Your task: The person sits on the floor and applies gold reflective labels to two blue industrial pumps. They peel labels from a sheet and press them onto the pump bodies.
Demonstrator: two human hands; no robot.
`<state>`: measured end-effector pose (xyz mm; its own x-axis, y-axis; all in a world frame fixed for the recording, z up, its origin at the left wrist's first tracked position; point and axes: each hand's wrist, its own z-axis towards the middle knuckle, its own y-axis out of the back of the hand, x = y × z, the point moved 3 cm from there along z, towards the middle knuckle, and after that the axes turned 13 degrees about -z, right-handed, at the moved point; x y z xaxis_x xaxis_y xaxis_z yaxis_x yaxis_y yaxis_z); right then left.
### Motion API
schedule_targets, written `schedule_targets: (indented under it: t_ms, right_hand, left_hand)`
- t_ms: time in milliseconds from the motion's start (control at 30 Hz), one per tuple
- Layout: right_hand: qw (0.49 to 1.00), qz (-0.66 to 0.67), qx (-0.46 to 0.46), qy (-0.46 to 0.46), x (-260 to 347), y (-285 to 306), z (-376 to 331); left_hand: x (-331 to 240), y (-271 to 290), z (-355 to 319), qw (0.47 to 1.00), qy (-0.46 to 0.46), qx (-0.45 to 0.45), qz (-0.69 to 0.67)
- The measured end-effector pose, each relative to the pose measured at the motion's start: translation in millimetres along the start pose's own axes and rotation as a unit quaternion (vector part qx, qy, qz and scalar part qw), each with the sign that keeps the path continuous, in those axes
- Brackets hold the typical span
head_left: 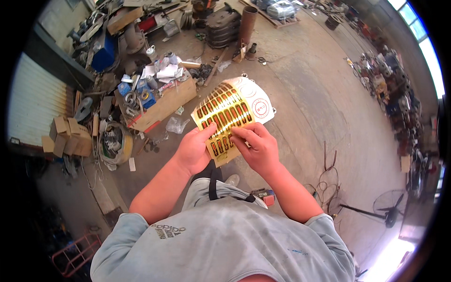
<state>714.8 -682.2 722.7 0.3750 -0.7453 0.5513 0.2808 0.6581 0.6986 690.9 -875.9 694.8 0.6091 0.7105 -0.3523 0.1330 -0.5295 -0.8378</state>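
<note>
A gold, shiny sheet of stickers (224, 104) is held up in front of my body, bent in a curve. Rows of small oval labels in red and black cover it. My left hand (193, 149) grips its left edge, thumb on the front and fingers behind. My right hand (257, 146) is closed at the lower right part, thumb and index finger pinched together against the labels. Whether a label is lifted between those fingertips is too small to tell. Behind the gold sheet, a white sheet with red round prints (261, 107) sticks out at the upper right.
Ahead to the left is a wooden workbench (164, 105) with tapes, papers and bottles. Cardboard boxes (70, 136) stand at the far left. A rusty pipe (247, 24) rises ahead. Metal parts (390, 89) line the right side. A black fan (390, 216) is at the lower right.
</note>
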Motion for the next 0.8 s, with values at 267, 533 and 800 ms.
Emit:
schedule_targets:
  t_ms: [267,533,800]
  right_hand:
    - [0.998,-0.047,-0.014,-0.051,44,29,-36]
    - [0.995,-0.019,-0.075,-0.057,98,2,-38]
    - [0.994,-0.035,-0.105,-0.016,138,-29,-39]
  left_hand:
    - [11,-27,-46,0.976,-0.027,0.006,0.217]
    - [-28,-12,-81,0.978,-0.032,0.051,0.202]
    - [-59,10,-106,0.982,-0.043,0.061,0.174]
